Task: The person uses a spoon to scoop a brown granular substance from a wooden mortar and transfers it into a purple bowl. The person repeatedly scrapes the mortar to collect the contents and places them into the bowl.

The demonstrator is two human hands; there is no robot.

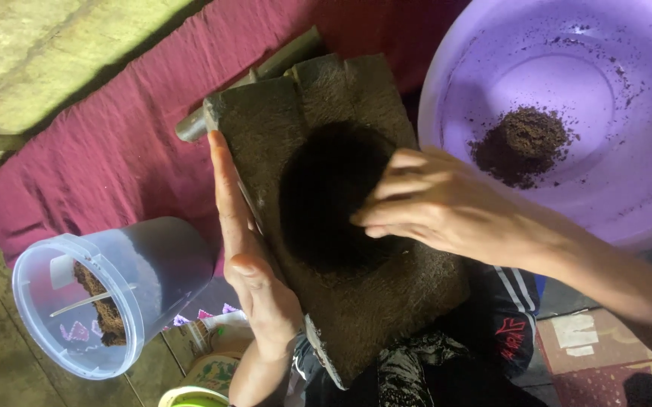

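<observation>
A dark wooden block with a deep round hollow rests tilted on my lap. My left hand lies flat along the block's left edge, steadying it, fingers straight. My right hand reaches over the hollow's right rim, fingers bunched and pointing into it; whether it holds any powder I cannot tell. To the right sits a large lilac plastic basin holding a small heap of dark brown ground powder.
A clear plastic jar lies on its side at lower left with brown residue inside. A maroon cloth covers the floor behind the block. A wooden pestle handle pokes out above the block.
</observation>
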